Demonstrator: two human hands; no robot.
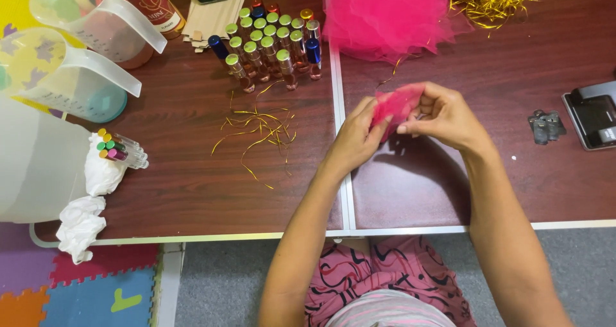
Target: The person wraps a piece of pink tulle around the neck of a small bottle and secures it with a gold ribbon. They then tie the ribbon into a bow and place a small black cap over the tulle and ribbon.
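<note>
Both hands (404,125) around pink mesh pouch (393,106)

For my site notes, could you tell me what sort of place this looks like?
Probably a home craft table for packing small favours: rows of capped roller bottles, a heap of pink tulle, foam play mats on the floor. Both hands, left hand and right hand, hold a pink tulle pouch.

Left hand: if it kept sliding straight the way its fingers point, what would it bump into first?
Probably the right hand. The left hand points up and to the right, and both already pinch the small pink mesh piece between them. Farther along lies the big pink mesh pile, though depth is unclear.
</note>
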